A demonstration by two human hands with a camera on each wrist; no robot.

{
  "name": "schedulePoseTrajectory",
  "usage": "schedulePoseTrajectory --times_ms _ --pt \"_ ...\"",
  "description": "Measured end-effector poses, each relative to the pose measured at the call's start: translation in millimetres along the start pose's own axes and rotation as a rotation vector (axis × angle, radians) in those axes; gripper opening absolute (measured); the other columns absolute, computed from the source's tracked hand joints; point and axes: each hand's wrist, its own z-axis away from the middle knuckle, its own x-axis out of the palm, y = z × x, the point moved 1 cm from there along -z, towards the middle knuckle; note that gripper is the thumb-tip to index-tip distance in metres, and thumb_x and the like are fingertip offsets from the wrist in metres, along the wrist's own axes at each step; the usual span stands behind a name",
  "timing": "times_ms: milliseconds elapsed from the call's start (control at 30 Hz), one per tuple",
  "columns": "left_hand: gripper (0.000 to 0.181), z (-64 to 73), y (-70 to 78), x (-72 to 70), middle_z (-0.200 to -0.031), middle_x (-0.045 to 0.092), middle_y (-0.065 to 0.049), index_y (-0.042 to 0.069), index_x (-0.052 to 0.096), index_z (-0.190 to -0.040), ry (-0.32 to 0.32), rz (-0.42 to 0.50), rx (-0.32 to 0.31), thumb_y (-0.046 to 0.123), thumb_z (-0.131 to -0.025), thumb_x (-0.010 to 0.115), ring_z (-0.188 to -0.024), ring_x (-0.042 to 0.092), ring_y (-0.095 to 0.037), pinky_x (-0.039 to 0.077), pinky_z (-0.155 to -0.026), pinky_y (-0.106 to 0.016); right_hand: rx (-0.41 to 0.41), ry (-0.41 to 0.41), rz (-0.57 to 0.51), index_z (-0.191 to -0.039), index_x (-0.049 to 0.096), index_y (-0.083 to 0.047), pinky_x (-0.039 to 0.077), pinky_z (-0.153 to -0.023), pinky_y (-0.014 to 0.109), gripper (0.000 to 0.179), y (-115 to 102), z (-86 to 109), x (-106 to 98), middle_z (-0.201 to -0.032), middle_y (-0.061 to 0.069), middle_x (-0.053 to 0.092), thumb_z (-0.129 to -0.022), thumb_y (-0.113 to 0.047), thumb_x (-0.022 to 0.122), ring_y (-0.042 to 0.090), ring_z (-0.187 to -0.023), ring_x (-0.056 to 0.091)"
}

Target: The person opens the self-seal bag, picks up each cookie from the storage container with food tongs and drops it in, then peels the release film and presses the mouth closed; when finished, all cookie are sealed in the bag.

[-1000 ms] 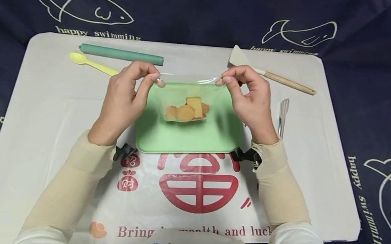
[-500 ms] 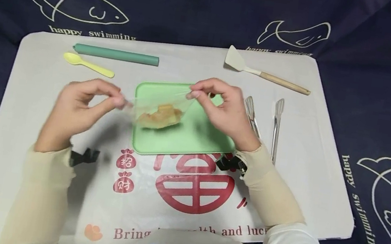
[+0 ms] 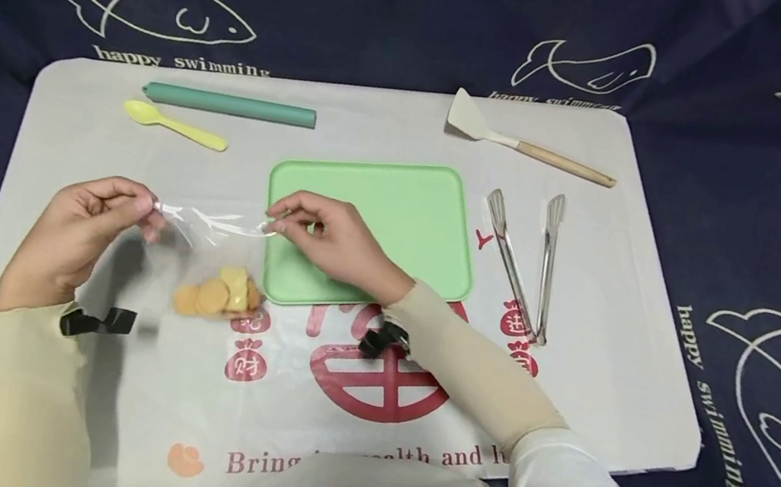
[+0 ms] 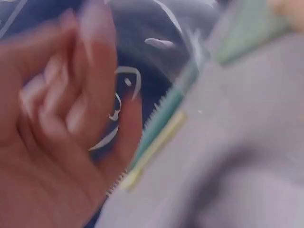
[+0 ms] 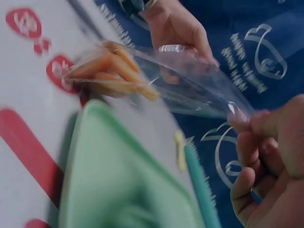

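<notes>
A clear plastic bag [image 3: 209, 237] hangs between both hands to the left of the green tray [image 3: 383, 192]. Several golden cookies and yellow pieces [image 3: 219, 295] lie at its bottom. My left hand [image 3: 74, 230] pinches one top corner between thumb and fingers. The other top corner is pinched by my right hand [image 3: 330, 239], which overlaps the tray's left part in the head view. In the right wrist view the bag [image 5: 190, 85] stretches toward the right hand's fingertips [image 5: 242, 118], with the cookies [image 5: 111, 71] low inside. The left wrist view is blurred around the left hand [image 4: 71, 104].
Metal tongs [image 3: 511, 270] lie spread to the right of the tray. A spatula with a wooden handle [image 3: 533, 151] lies at the back right. At the back left are a teal stick [image 3: 229, 104] and a yellow spoon [image 3: 176, 127]. Printed sheeting [image 3: 361, 441] covers the table front.
Both hands have carried the bag from over the green tray leftward and nearer the body, off the tray. The tray now shows bare, and the tongs are uncovered.
</notes>
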Motion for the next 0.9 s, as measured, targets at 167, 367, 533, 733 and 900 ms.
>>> schedulePoseTrajectory --times_ms 167,367,533,733,900 --pt "0.032 -21.3 -8.4 -13.2 -0.090 0.075 -0.008 -0.009 0.064 -0.115 0.285 -0.177 -0.164 0.013 -0.094 0.074 -0.071 0.070 -0.016 0.054 -0.075 -0.022 0.098 0.064 0.100 -0.119 0.069 -0.005 0.050 -0.087 0.019 0.019 23.2 -32.1 5.6 -0.111 0.000 0.072 -0.101 -0.009 0.065 0.002 -0.096 0.065" --pt "0.038 -47.2 -2.4 -13.7 -0.090 0.072 0.009 0.001 0.065 -0.120 0.343 -0.680 -0.251 0.032 -0.099 0.068 -0.077 0.068 -0.006 0.050 -0.071 -0.018 0.194 0.066 0.211 -0.119 0.068 -0.006 0.048 -0.082 0.016 0.018 40.1 -60.1 6.1 -0.101 -0.002 0.075 -0.103 -0.010 0.061 0.002 -0.090 0.067" --pt "0.041 -56.0 -3.2 -18.7 -0.093 0.065 0.008 0.006 0.067 -0.123 0.389 -0.925 -0.346 0.041 -0.102 0.062 -0.086 0.058 -0.013 0.046 -0.065 -0.020 0.226 0.041 0.285 -0.118 0.068 -0.007 0.046 -0.078 0.016 0.017 48.1 -78.6 12.3 -0.101 -0.002 0.074 -0.104 -0.012 0.060 0.000 -0.087 0.065" --pt "0.044 -55.9 -9.4 -27.9 -0.097 0.061 0.002 0.007 0.065 -0.127 0.407 -0.975 -0.411 0.042 -0.103 0.057 -0.086 0.053 -0.015 0.045 -0.064 -0.021 0.255 0.021 0.301 -0.117 0.069 -0.008 0.045 -0.080 0.015 0.017 47.2 -88.7 18.5 -0.098 -0.007 0.074 -0.105 -0.012 0.058 -0.001 -0.089 0.064" --pt "0.045 -55.1 -19.1 -22.8 -0.109 0.064 -0.006 0.009 0.064 -0.133 0.437 -0.979 -0.326 0.043 -0.104 0.056 -0.090 0.057 -0.016 0.047 -0.066 -0.022 0.268 0.025 0.320 -0.124 0.068 -0.010 0.044 -0.085 0.014 0.022 50.6 -83.2 17.6 -0.107 -0.004 0.074 -0.104 -0.016 0.061 0.001 -0.096 0.065"
